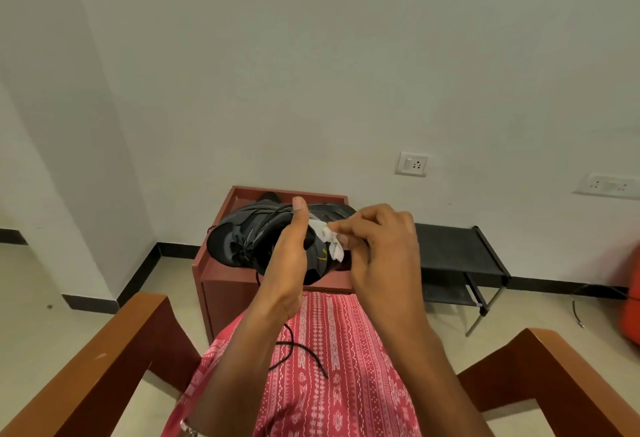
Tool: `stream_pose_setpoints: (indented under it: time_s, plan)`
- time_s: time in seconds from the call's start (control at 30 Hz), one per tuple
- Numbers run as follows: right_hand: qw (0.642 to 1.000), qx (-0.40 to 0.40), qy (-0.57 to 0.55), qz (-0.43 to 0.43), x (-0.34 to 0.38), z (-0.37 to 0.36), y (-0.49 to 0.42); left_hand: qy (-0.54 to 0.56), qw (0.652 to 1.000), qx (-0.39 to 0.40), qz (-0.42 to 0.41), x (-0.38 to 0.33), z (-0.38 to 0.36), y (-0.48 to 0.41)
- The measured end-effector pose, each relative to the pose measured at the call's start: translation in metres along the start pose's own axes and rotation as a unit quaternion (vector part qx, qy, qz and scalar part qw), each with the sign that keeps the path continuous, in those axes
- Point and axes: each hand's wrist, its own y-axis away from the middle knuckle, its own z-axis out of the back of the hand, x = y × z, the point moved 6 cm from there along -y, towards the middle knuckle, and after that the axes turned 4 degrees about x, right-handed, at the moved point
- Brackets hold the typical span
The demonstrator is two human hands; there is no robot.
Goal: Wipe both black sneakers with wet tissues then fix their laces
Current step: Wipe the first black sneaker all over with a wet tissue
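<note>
A: Where is the sneaker (pixel 242 239)?

B: Held up over the reddish desk (pixel 221 277), in front of the person's lap. The left hand (pixel 289 263) grips it from the near side, thumb up over the top, the other fingers hidden behind the shoe.

A: And the right hand (pixel 377 246)?

B: Its fingers (pixel 349 227) pinch a crumpled white tissue (pixel 329 239) against the sneaker's side, close beside the left thumb.

A: The laces?

B: One black lace (pixel 301 355) hangs loose from the shoe and lies curled on the red patterned cloth (pixel 346 367) over the lap.

A: The second sneaker?

B: Something dark (pixel 268 197) shows on the desk behind the held shoe; I cannot tell what it is.

A: Anything else around?

B: Wooden armrests (pixel 104 360) on either side, a black rack (pixel 460 256) to the right by the wall, and a socket (pixel 412 163) above it.
</note>
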Motion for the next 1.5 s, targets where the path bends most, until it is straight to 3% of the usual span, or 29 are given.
stream_pose_setpoints:
  time_s: [0.17,0.3,0.4,0.67,0.83,1.07,1.23,1.5]
  plan:
    - [0.994,0.038,0.106,-0.007,0.006,-0.003,-0.026,-0.077,0.997,-0.005,-0.010,0.004,-0.001,-0.003]
    - [0.991,0.069,0.111,-0.013,0.011,-0.014,-0.041,-0.139,0.990,-0.007,-0.031,0.003,0.001,-0.005]
    - [0.993,0.068,0.091,-0.012,0.011,-0.018,-0.033,-0.098,0.995,-0.012,-0.033,0.001,0.006,-0.005]
    - [0.998,-0.034,0.040,0.028,-0.006,-0.005,0.028,0.015,0.999,-0.051,0.002,-0.009,0.013,0.002]
    - [0.993,-0.100,-0.024,0.052,0.000,0.002,0.007,0.059,0.997,-0.027,0.030,-0.005,0.007,0.003]
    - [0.991,-0.083,0.020,0.104,0.007,-0.003,-0.001,0.091,0.995,-0.037,0.013,-0.012,0.008,0.006]
    - [0.992,-0.097,-0.018,0.082,-0.008,-0.009,0.040,0.081,0.994,-0.068,0.014,-0.013,0.017,0.005]
    - [0.992,-0.082,-0.001,0.096,0.003,0.001,-0.019,0.098,0.994,-0.038,0.009,-0.019,0.003,0.009]
